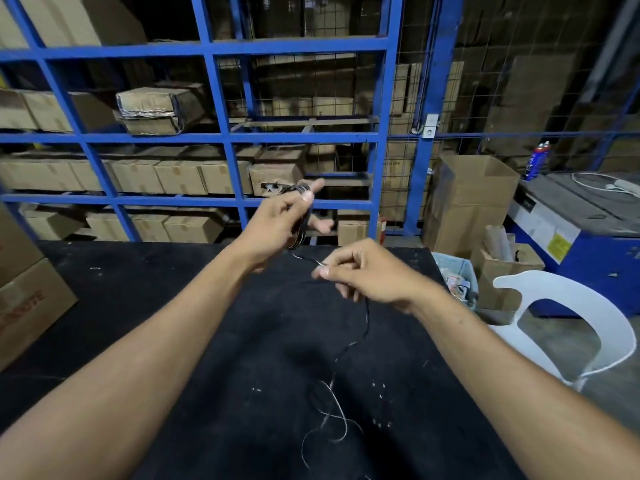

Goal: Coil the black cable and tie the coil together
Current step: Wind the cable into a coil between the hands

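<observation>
My left hand [277, 225] is raised above the black table [145, 306], with several loops of the black cable [300, 230] wound around its spread fingers. A short stretch of cable runs from the coil down to my right hand [363, 273], which pinches it between thumb and forefinger. Below that hand the loose cable tail [363, 327] drops to the tabletop and ends in loose curls [332, 417] near the front edge.
Blue metal racking [221, 136] filled with cardboard boxes stands behind the table. A cardboard box [27, 306] sits at the table's left. A white plastic chair [568, 327], a small bin [453, 275] and open cartons [478, 199] are on the right.
</observation>
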Demonstrator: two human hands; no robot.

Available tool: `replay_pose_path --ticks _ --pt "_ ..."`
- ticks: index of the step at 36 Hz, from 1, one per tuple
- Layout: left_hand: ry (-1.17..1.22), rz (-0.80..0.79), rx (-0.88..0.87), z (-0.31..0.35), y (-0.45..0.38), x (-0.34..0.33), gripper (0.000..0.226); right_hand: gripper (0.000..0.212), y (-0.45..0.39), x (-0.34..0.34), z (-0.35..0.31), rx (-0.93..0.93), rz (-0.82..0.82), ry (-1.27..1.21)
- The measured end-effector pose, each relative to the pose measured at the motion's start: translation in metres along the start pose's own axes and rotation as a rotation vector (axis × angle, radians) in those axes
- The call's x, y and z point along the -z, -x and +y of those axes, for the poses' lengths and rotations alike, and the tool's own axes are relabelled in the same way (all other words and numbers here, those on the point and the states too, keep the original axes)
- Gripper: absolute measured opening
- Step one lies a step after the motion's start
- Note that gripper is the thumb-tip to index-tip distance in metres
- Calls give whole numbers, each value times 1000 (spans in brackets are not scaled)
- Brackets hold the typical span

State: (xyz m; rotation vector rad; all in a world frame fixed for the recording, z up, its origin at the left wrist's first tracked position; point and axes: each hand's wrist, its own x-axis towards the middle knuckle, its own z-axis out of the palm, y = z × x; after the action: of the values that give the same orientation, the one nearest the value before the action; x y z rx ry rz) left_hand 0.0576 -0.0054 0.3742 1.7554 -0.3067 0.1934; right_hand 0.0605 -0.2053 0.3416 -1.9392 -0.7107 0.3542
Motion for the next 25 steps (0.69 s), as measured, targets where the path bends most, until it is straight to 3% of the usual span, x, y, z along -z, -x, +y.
replay_pose_path --ticks 2,6,9,12,18,21,25 --pt "-223 -54 2 0 3 1 47 17 -4 16 -9 43 6 106" --pt "-237 -200 163 -5 8 6 37 6 -12 46 -25 175 37 232" --pt "-5 -316 318 -9 13 7 33 8 -18 63 -32 225 53 232" --pt "227 -486 414 -5 17 6 43 13 -23 74 -31 290 136 117" --pt "609 -711 354 5 23 5 56 18 -36 60 -4 225 236 -271" --pt "771 -705 250 12 20 4 57 29 -41 42 15 155 252 -451" --pt "802 -517 189 17 14 0 59 28 -42 16 26 62 213 -534"
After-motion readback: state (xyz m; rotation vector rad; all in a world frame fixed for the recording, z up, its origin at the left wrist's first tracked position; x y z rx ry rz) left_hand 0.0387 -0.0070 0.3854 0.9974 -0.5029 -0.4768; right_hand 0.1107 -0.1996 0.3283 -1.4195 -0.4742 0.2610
